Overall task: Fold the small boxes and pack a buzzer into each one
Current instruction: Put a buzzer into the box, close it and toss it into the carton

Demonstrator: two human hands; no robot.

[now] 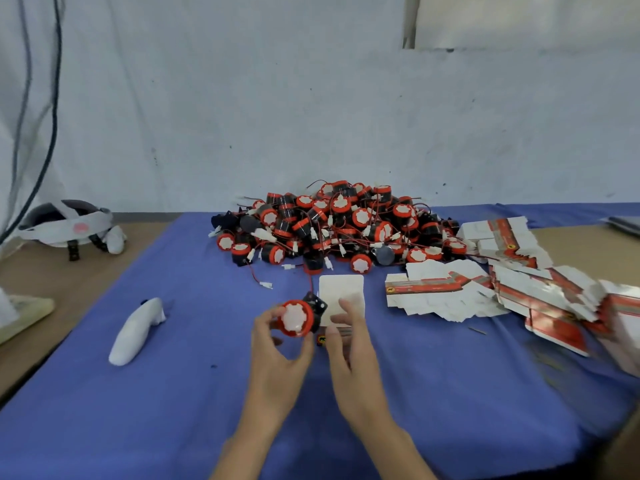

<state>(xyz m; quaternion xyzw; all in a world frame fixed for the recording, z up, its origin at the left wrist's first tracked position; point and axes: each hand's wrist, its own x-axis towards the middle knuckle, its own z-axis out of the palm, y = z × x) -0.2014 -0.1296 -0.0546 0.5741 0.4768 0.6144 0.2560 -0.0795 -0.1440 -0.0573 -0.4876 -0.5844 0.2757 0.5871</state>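
Two bare hands close together above the blue cloth [173, 393], near the front middle of the counter [52, 282]. On the left hand [277, 344], fingers [265, 318] and thumb curled round one buzzer [297, 317]: red cap with white centre turned toward the camera, black body behind it, thin red lead running back toward the heap. Just beside it the right hand [349, 337], with fingers [348, 304] laid over the white face of a small box [341, 294] and thumb at its near edge, pinching it. Box held upright-ish, just right of the buzzer; touching it or not, cannot tell. Whether flaps are folded, also unclear through blur.

Farther back on the cloth, a large pile of buzzers [332, 226], red and black, tangled with red leads and small white plugs. To the right of the pile, many flat box blanks [485, 282], white with red print, fanned out in overlapping stacks toward the right edge.

Left of the hands, well apart, a long white object [136, 332] lying on the cloth. At the far left on bare brown counter, a grey-and-white headset [69, 226]. Behind it, dark cables [52, 98] hanging down a pale wall.
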